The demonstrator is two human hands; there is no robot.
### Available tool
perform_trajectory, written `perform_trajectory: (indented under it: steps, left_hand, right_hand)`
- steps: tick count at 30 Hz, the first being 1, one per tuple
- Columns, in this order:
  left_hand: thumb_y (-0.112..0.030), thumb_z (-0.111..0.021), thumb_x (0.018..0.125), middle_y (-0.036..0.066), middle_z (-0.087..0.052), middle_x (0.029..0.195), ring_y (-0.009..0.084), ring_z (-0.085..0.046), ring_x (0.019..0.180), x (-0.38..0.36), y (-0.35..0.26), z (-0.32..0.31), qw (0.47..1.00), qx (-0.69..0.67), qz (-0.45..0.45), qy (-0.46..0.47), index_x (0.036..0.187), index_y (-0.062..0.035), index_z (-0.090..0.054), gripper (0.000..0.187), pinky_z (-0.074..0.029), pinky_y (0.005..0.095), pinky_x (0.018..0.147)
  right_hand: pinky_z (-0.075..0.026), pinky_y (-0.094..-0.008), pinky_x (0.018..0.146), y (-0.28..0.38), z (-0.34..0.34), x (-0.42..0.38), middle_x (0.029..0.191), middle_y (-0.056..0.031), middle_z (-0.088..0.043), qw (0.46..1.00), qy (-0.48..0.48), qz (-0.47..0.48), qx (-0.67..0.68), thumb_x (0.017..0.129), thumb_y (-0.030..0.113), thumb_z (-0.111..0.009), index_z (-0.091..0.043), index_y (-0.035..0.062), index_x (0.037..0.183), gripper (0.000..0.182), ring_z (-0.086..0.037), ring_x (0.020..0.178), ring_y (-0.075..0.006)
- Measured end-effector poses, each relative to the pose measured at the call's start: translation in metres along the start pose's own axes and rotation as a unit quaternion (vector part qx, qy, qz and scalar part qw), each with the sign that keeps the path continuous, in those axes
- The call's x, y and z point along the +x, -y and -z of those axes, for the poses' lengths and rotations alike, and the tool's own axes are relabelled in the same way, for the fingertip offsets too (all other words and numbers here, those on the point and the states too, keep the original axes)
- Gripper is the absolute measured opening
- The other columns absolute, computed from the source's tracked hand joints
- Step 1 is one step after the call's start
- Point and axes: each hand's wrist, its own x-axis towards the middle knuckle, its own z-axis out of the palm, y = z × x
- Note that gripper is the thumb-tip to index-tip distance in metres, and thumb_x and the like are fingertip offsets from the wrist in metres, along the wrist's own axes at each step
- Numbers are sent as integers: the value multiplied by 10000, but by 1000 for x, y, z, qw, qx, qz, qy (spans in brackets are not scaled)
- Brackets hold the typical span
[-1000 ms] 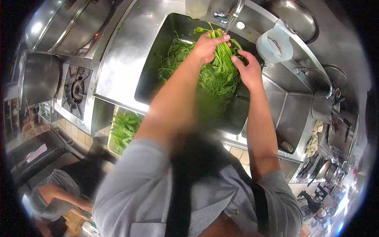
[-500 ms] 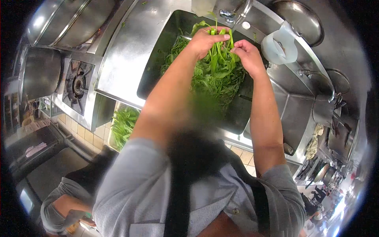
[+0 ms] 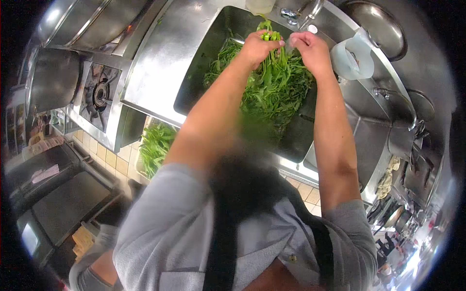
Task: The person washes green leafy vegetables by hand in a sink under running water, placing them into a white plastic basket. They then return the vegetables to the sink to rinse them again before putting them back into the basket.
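Note:
My left hand grips a bunch of leafy greens by the stalk ends and holds it up over a steel sink. The leaves hang down into the basin, where more greens lie. Just right of the stalks, my right hand is level with the left one, its fingertips pinched together at the top of the bunch. Both forearms reach out from my grey shirt and dark apron.
A tap sits above the sink, a white plastic jug on the ledge to its right, then a second basin. Left are a gas burner and a large pot. A crate of greens stands below; another person crouches lower left.
Both hands have lifted the bunch higher and further from me. My right hand moved from the side of the leaves up to the stalk ends. The other person has shifted lower in view.

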Motion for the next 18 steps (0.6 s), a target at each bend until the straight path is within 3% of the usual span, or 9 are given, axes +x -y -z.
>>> perform_trajectory:
  steps: [2, 4, 6, 9, 10, 16, 18]
  left_hand:
    - [-100, -763, 773, 71, -674, 926, 167, -632, 780, 3, 8, 0, 1000, -5, -3, -17, 1055, -12, -644, 319, -521, 331, 720]
    - [-63, -768, 767, 63, -675, 780, 139, -611, 663, -1, 4, -3, 995, -87, -13, -54, 900, -6, -658, 182, -493, 300, 613]
    - [-78, -773, 768, 67, -676, 780, 139, -607, 657, -4, -2, -4, 992, -103, -16, -65, 887, -7, -654, 182, -491, 302, 607]
    - [-101, -780, 769, 75, -676, 778, 142, -601, 646, -3, -5, 1, 990, -123, -5, -67, 866, -5, -650, 189, -490, 305, 597]
    - [-111, -783, 768, 80, -676, 777, 146, -599, 641, -3, -5, 3, 990, -126, 12, -58, 859, -2, -650, 194, -491, 307, 594]
    - [-105, -769, 780, 111, -680, 799, 175, -609, 653, -7, -8, -4, 987, -144, 49, -59, 962, 12, -621, 262, -505, 328, 602]
    - [-100, -767, 781, 121, -681, 815, 186, -618, 661, -4, 0, -3, 984, -165, 52, -43, 988, 14, -608, 285, -515, 340, 604]
  right_hand:
    - [-512, -320, 773, -10, 0, 10, 900, -109, -715, 1000, 8, 4, -15, 869, 245, -651, -700, 49, 1002, 242, -673, 820, -198]
    - [-512, -328, 778, -7, -5, 2, 900, -112, -715, 999, 47, -3, -24, 865, 238, -651, -698, 41, 1009, 248, -674, 820, -204]
    - [-508, -349, 799, -6, -10, -4, 917, -126, -714, 994, 98, -29, -42, 854, 219, -648, -687, 29, 1037, 267, -674, 837, -218]
    - [-504, -354, 815, -6, -15, -7, 933, -137, -712, 995, 82, -43, -28, 851, 206, -636, -676, 21, 1058, 280, -674, 854, -226]
    - [-502, -370, 832, -5, -15, -7, 966, -153, -707, 995, 81, -52, -23, 865, 227, -601, -670, 37, 1081, 296, -674, 893, -274]
    - [-488, -402, 868, 7, -16, -14, 1013, -178, -683, 994, 43, -8, -105, 883, 282, -550, -660, 74, 1082, 309, -640, 980, -360]
    - [-503, -399, 834, -1, -21, -12, 970, -172, -688, 996, 26, -15, -79, 880, 260, -551, -658, 53, 1058, 294, -653, 928, -340]
